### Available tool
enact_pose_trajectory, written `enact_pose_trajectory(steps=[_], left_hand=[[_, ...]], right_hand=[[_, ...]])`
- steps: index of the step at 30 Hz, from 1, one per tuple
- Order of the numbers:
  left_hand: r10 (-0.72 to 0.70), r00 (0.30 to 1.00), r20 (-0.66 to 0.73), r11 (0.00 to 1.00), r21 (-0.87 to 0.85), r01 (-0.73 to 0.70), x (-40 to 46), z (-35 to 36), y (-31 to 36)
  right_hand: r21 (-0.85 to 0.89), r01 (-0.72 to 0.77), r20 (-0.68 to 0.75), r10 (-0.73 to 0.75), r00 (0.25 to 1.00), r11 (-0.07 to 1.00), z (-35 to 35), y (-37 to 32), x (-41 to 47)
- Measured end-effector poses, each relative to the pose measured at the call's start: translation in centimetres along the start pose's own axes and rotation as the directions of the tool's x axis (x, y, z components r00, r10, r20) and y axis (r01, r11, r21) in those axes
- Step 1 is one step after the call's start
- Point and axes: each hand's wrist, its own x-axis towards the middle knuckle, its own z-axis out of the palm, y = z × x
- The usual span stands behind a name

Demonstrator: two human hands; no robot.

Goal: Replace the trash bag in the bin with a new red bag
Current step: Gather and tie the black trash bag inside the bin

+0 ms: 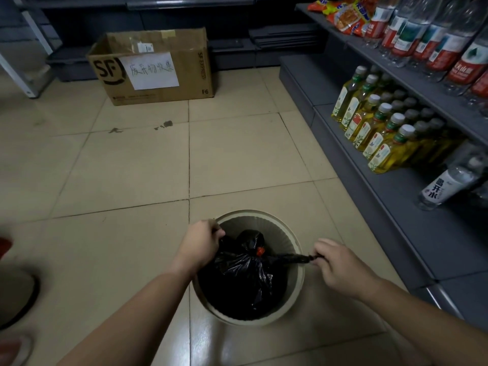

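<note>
Your left hand (201, 243) grips gathered edge of crinkled black plastic trash bag (244, 273); your right hand (340, 265) pinches its twisted tail; bag sits inside round beige bin (297, 241) on tiled floor (118, 167).

- The floor (132, 165) is laid with large beige tiles with dark grout lines; a few dark scuffs mark it near the far end.
- A grey metal shelf unit (396, 196) runs along the right side, in tiers.
- Its lower tier holds rows of yellow oil bottles (375, 128); the upper tier holds clear water bottles (422, 35) with red labels and snack packets (346, 14).
- A cardboard box (153, 67), open at the top and bearing a handwritten paper note, stands on the floor at the back.
- Dark grey shelving (264, 35) lines the far wall.
- Light is dim, with a glare on the near tiles.
</note>
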Motion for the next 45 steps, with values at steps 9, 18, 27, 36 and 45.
enact_pose_trajectory(steps=[9, 18, 27, 36, 45], left_hand=[[0.310, 0.939, 0.150, 0.939, -0.205, -0.277, -1.8, -1.0, 5.9], [0.185, 0.980, 0.067, 0.956, -0.245, -0.163, -2.1, -0.9, 5.0], [0.206, 0.975, 0.087, 0.953, -0.244, -0.179, -4.0, -2.3, 2.1], [0.171, 0.889, 0.425, 0.928, 0.233, -0.290, -5.0, -2.4, -7.8], [0.192, 0.888, 0.417, 0.929, 0.213, -0.301, -5.2, -0.8, -9.1]], right_hand=[[0.422, -0.092, -0.149, 0.170, 0.974, 0.902, 3.1, -7.4, 7.6], [0.609, -0.227, 0.050, 0.249, 0.967, 0.760, 5.3, -6.6, 7.6], [0.370, -0.189, 0.047, 0.185, 0.982, 0.910, 7.7, -7.0, 8.3], [0.382, -0.234, 0.041, 0.236, 0.971, 0.894, 7.6, -6.6, 7.9], [0.383, -0.211, 0.040, 0.212, 0.976, 0.899, 7.6, -7.2, 7.7]])
